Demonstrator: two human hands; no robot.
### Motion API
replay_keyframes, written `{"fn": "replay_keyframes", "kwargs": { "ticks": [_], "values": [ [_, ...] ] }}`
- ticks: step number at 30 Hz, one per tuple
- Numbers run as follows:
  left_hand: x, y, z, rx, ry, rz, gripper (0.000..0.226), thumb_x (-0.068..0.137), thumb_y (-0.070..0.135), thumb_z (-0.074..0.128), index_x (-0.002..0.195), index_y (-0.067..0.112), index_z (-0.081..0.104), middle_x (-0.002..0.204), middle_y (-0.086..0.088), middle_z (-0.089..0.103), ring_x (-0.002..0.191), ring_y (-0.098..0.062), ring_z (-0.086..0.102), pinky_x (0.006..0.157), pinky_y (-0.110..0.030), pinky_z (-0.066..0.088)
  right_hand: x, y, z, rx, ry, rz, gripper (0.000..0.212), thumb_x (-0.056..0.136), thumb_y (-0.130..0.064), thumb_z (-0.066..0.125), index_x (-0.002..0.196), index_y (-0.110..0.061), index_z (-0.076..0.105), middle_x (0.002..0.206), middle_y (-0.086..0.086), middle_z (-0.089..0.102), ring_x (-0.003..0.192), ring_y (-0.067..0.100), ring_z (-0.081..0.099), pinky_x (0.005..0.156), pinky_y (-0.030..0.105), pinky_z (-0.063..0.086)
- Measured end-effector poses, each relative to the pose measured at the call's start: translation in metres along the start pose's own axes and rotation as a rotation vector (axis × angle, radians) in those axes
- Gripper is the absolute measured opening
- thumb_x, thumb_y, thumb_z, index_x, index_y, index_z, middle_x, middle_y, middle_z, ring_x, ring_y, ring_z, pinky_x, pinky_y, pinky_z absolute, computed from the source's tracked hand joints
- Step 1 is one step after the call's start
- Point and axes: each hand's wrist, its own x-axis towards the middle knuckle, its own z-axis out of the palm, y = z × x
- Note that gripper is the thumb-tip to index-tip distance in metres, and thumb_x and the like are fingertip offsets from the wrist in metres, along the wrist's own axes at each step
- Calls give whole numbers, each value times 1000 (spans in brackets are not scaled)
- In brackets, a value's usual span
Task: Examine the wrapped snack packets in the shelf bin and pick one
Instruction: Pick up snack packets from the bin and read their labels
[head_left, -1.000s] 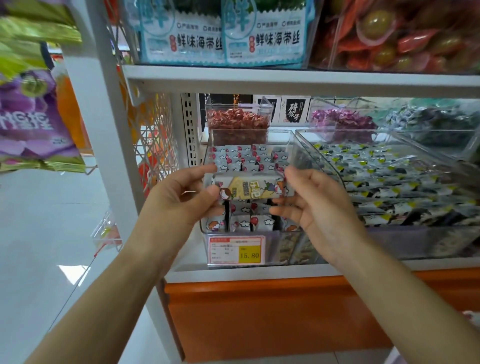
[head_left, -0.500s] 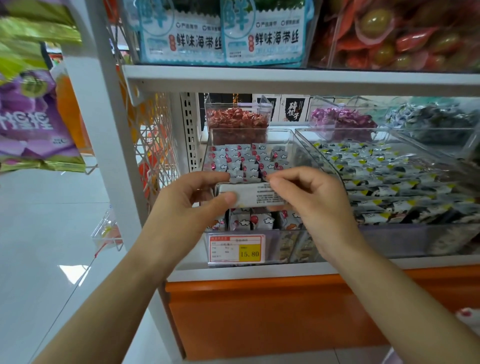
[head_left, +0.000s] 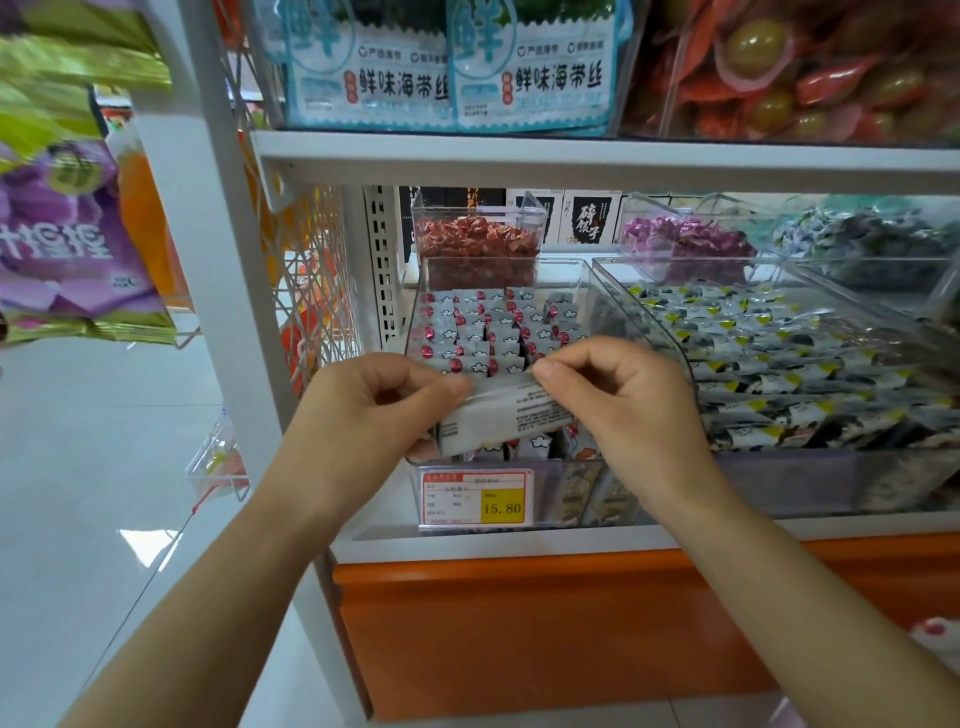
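The packet (head_left: 506, 418) is just in front of the bin (head_left: 584, 296), at its front wall, held up between two hands. The left hand (head_left: 374, 415) pinches the left end with thumb and curled fingers. The right hand (head_left: 628, 410) pinches the upper right edge in the same way. The white printed back of the packet faces the camera, tilted, with its right end higher. Other packets (head_left: 483, 332) stand in rows inside the bin, behind the hands.

The step in hand, as I judge it, is the reading of the back. To do it well, hold only the sealed ends, so that no finger covers the small print, and pull the wrapper gently flat; too much pull may tear the seal. It helps also to level the packet. If it is the one wanted, one hand is enough to carry it away from the bin, and the rows inside need not be disturbed. The price tag (head_left: 475, 499) just below the bin shows 15.80.
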Motion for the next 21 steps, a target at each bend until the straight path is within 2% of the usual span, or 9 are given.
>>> {"fn": "replay_keyframes", "kwargs": {
  "ticks": [4,9,12,14,16,18,20,21],
  "values": [
    [2,-3,-5,100,6,15,15,79,29,65,74,18,74,68,7,72,60,-10,69,54,-18,55,0,1,-1,12,-25,-7,10,84,-16,66,77,-20,71,70,-10,69,68,-1,63,60,10,46],
    [1,-4,-2,185,35,53,18,84,29,62,74,20,73,68,12,71,58,-7,67,52,-15,53,-1,0,2,16,-9,9,15,85,-17,65,73,-25,70,70,-14,69,66,-2,63,58,11,48],
    [0,-5,0,179,40,79,18,82,34,60,75,22,72,67,9,71,60,-5,67,50,-11,49,0,2,1,61,16,87,16,85,-18,65,72,-25,72,70,-5,71,65,8,66,62,29,57],
    [-1,-4,0,187,-13,74,23,73,45,59,83,28,71,74,9,71,69,-5,66,58,-16,53,1,3,0,89,41,127,17,85,-18,65,71,-22,72,70,2,71,66,17,68,63,38,59],
    [-2,-4,1,248,-87,58,29,68,47,64,94,34,67,85,11,69,80,-5,64,70,-24,55,2,6,-1,160,68,168,17,86,-17,63,72,-17,72,71,8,71,66,20,69,59,36,59],
    [-3,-5,3,315,-91,80,28,74,38,69,101,36,63,89,11,68,84,-5,63,75,-28,54,3,8,-2,252,63,225,16,87,-17,61,77,-13,73,73,6,73,67,17,70,56,29,59],
    [-2,-6,3,308,-31,115,25,79,34,67,104,33,64,87,10,69,80,-5,64,69,-22,54,5,10,-5,378,-11,274,16,82,-21,63,89,-10,72,83,5,74,77,15,71,63,25,58],
    [-1,-7,3,282,6,128,24,80,33,65,104,29,65,83,10,69,75,-2,64,62,-16,52,5,12,-7,448,-71,294,25,77,-22,65,99,-10,70,91,6,74,83,16,71,70,25,58]
  ]
}}
